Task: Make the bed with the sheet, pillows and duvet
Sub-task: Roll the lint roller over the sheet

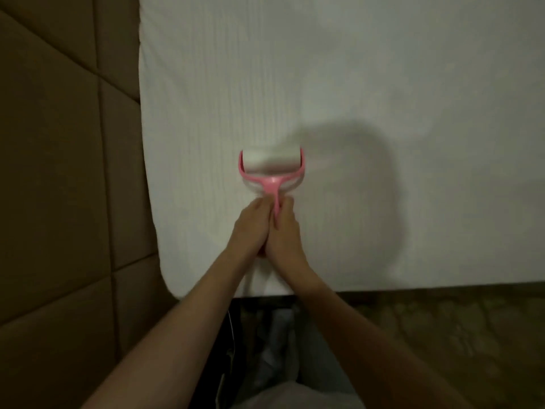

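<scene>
Pink plastic lint roller [271, 169], gripped by left hand [250, 228] and right hand [284, 231], cleans white fitted sheet [354, 84]; next, likely push toward twelve o'clock.

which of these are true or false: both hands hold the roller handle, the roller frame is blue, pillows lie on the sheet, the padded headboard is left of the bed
1. Both the left hand and right hand grip the lint roller handle: true.
2. The roller frame is blue: false, it is pink.
3. Pillows lie on the sheet: false, none show.
4. The padded headboard is left of the bed: true.
</scene>
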Action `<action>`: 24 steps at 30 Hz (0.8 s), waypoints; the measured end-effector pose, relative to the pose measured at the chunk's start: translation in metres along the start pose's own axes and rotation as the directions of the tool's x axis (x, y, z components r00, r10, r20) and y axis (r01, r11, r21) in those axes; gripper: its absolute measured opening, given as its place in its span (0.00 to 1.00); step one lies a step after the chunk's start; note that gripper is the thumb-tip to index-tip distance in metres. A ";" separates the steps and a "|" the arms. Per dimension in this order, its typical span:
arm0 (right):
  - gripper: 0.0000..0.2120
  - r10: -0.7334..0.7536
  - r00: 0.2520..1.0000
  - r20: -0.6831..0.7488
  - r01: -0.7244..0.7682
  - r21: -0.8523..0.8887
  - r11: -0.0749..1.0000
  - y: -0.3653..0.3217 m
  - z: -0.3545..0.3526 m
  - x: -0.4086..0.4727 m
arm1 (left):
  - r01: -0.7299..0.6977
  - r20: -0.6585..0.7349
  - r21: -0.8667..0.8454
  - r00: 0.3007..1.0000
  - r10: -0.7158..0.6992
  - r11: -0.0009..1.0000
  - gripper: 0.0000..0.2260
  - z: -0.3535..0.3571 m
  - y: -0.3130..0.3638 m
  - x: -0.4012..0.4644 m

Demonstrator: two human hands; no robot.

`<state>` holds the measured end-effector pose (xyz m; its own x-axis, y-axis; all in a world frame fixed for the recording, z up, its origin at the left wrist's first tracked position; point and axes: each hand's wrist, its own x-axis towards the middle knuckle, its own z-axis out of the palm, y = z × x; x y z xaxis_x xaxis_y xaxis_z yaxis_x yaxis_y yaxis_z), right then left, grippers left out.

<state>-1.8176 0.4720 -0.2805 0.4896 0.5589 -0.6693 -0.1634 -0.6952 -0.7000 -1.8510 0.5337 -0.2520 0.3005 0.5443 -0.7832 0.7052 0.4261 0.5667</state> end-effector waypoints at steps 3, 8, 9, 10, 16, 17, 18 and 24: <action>0.07 0.022 1.000 -0.022 -0.022 -0.019 1.000 0.046 0.009 -0.062 | -0.055 0.017 0.140 0.998 0.053 0.989 0.13 0.017 -0.065 -0.043; 0.02 0.057 0.998 0.025 -0.057 0.027 0.998 0.084 0.002 -0.132 | 0.036 -0.014 -0.052 0.999 -0.037 0.998 0.13 0.041 -0.116 -0.103; 0.03 0.061 0.998 0.016 -0.061 0.035 0.997 0.088 -0.002 -0.140 | 0.066 -0.010 -0.113 0.998 -0.067 0.991 0.13 0.045 -0.116 -0.113; 0.04 0.061 0.998 -0.009 -0.060 0.026 0.998 0.090 -0.006 -0.146 | 0.083 0.011 -0.158 0.997 -0.082 0.984 0.12 0.048 -0.114 -0.122; 0.02 -0.004 0.966 -0.259 0.016 0.044 0.999 0.090 -0.048 -0.169 | -0.023 0.155 -0.037 0.987 0.028 0.999 0.09 0.071 -0.085 -0.141; 0.05 0.017 0.960 -0.281 -0.007 0.038 0.999 0.090 -0.053 -0.166 | -0.071 0.141 0.049 0.988 0.064 0.996 0.10 0.075 -0.081 -0.138; 0.08 0.066 0.952 -0.298 -0.060 0.030 0.998 0.091 -0.056 -0.160 | -0.108 0.131 0.125 0.987 0.092 0.986 0.13 0.079 -0.077 -0.133; 0.13 0.232 0.939 -0.253 -0.222 0.068 0.973 0.072 -0.068 -0.092 | -0.107 0.124 0.170 0.989 0.087 0.980 0.11 0.080 -0.056 -0.080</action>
<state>-1.8164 0.3395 -0.2522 0.6388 0.2490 -0.7280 -0.3258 -0.7696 -0.5491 -1.8632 0.4085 -0.2416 0.4378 0.4856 -0.7567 0.7678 0.2361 0.5957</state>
